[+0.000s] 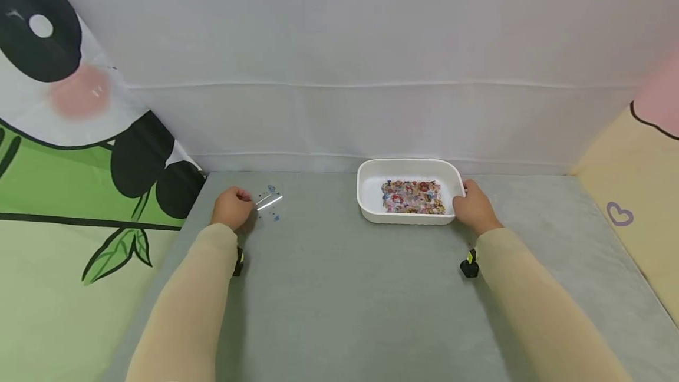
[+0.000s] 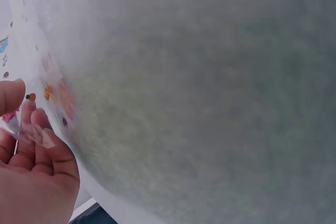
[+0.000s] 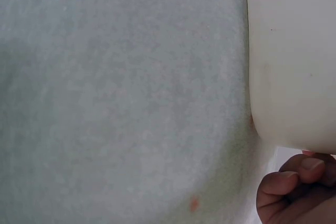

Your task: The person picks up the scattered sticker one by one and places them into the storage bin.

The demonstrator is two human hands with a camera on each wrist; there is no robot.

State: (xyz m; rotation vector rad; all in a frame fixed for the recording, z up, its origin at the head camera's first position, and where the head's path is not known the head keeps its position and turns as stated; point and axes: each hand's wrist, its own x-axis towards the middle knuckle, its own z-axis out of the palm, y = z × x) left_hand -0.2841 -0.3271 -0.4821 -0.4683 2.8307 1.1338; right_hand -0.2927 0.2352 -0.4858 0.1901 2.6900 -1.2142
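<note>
At the left of the table, my left hand (image 1: 231, 208) pinches the edge of a clear plastic sheet (image 1: 270, 201) with small blue prints. Seen from the left wrist, the thumb and curled fingers (image 2: 55, 156) are on the see-through film, and orange and pink printed figures (image 2: 65, 100) show beside them. A white rectangular tray (image 1: 366, 208) sits right of centre, and my right hand (image 1: 475, 208) grips its right end. Inside lies a patch of colourful sticker sheets (image 1: 414, 196). The right wrist view has the tray's outer wall (image 3: 294, 66) with curled fingers (image 3: 278, 183) at its end.
Grey cloth covers the table (image 1: 339, 287). A white curtain (image 1: 339, 63) hangs along its back edge. On the left stands a green panel (image 1: 79, 184) with a cartoon print, on the right a cream one (image 1: 626, 181). A black wrist camera (image 1: 469, 265) hangs under the right sleeve.
</note>
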